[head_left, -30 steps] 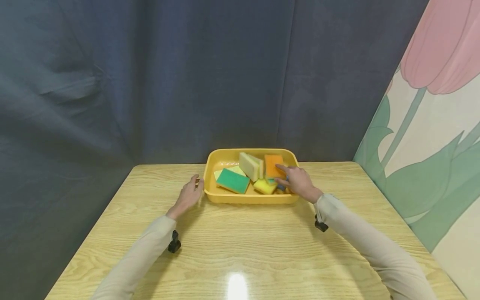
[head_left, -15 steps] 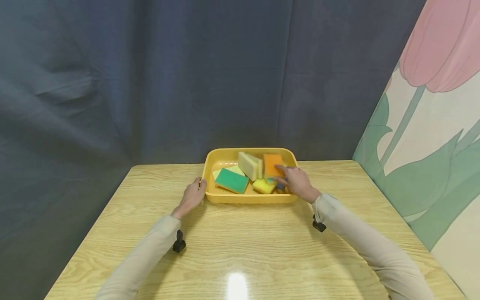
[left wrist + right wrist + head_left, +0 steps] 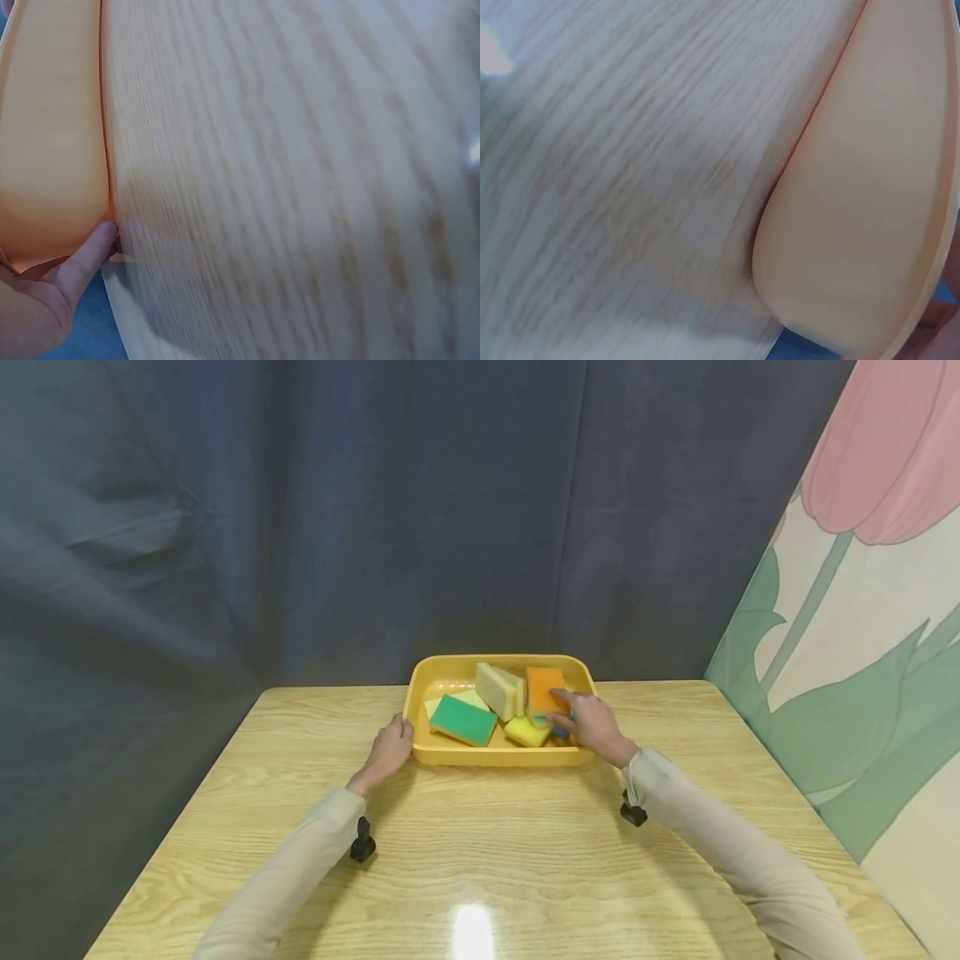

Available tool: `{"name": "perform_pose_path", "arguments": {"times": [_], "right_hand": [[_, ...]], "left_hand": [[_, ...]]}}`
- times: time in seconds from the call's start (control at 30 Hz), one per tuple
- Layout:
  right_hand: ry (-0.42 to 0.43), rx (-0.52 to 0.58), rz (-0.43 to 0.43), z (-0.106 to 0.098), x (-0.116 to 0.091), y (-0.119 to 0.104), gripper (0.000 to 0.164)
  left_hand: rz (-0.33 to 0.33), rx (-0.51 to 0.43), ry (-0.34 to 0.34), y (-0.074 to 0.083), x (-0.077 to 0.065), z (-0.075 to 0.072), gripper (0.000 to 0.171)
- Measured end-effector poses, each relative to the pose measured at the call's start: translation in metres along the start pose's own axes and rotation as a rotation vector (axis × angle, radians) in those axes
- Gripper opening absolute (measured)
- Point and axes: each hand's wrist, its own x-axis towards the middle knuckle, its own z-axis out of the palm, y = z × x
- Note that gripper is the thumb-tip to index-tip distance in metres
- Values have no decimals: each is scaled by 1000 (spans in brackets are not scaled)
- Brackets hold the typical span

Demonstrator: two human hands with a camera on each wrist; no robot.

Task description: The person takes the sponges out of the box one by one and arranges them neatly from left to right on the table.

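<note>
A yellow plastic tray (image 3: 450, 757) holds several sponges near the table's far edge. At its left end, my left hand (image 3: 388, 748) grips the tray; in the left wrist view a finger (image 3: 88, 255) lies along the lower edge of its outer wall. My right hand (image 3: 594, 723) reaches over the right end, its index finger against the face of an orange sponge (image 3: 544, 685) and its thumb just below; I cannot tell whether it pinches the sponge. The right wrist view shows mostly the tray's outer wall, with part of the hand behind the rim.
Inside the tray, a green-faced sponge (image 3: 463, 718) lies at the left, a pale yellow sponge (image 3: 495, 690) stands on edge, and a yellow sponge (image 3: 527, 732) lies at the front. A dark blue curtain (image 3: 420, 510) hangs behind the wooden table (image 3: 480, 843); a painted wall (image 3: 840, 710) rises at the right.
My left hand has moved right and taken hold of the tray's left end. The tray has shifted very slightly left in view. My right hand stays at the orange sponge.
</note>
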Motion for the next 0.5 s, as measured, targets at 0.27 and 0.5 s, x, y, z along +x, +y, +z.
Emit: {"name": "perform_pose_path", "arguments": {"times": [0.27, 0.5], "right_hand": [[36, 17, -10, 2, -1, -1, 53], [91, -1, -33, 0, -3, -3, 52]], "left_hand": [[-2, 10, -14, -2, 2, 0, 40], [9, -3, -18, -1, 1, 0, 39]]}}
